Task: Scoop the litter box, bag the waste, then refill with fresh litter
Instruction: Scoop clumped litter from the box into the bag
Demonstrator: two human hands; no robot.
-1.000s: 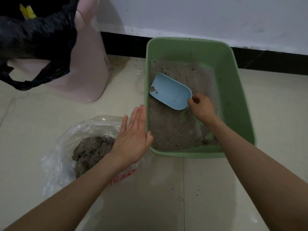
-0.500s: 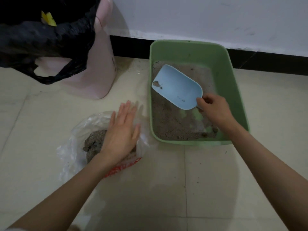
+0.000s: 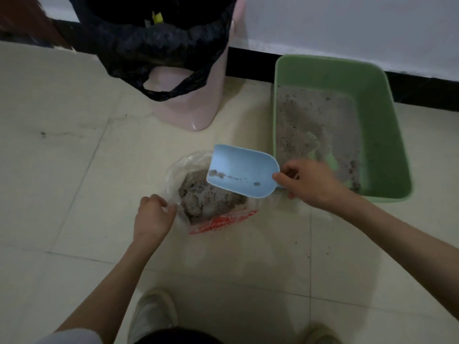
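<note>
now the right hand has swung the scoop out of the box and over the bag, nearly emptied. the left hand, flat before, pinches the bag's near-left edge. another load is bagged; grey litter remains far right.

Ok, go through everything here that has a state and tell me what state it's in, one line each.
Blue scoop: nearly empty, over the bag.
Clear bag: open, holding clumped litter.
Green litter box: litter low, bare floor patches.
Pink bin: upright, lined with a black bag.
Left hand: gripping the bag's edge.
Right hand: holding the scoop's handle.
</note>
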